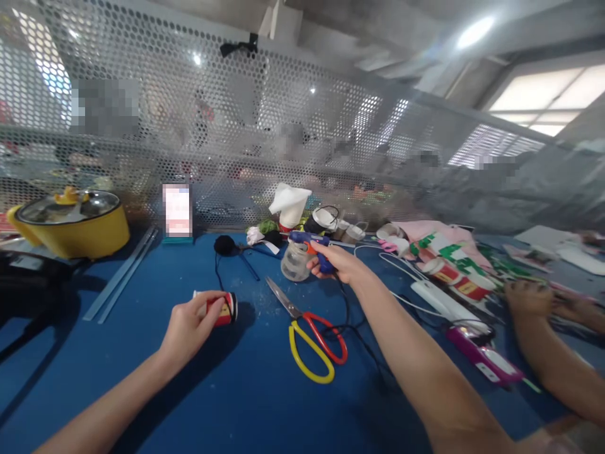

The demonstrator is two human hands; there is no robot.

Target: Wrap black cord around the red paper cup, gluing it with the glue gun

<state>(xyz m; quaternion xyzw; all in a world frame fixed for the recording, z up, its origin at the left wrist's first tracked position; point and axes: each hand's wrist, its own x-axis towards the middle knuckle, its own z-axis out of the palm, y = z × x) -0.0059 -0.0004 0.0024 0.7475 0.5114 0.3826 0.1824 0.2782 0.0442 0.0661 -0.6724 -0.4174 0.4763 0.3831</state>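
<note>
My left hand is closed round a small red cup lying on its side, its end nearest the middle edged in black. A black strand rises from the cup to a ball of black yarn. My right hand grips a blue hot glue gun with an orange trigger, its nozzle pointing left above a clear plastic jar. Between my hands lie scissors with one yellow and one red handle, blades slightly apart. The glue gun's dark cord trails down past the scissors.
At left stand a yellow electric pot, clear strips and a phone on a stand. At right are white and purple power strips, cables and red cups. A co-worker's hands work at far right. A perforated metal panel rises behind.
</note>
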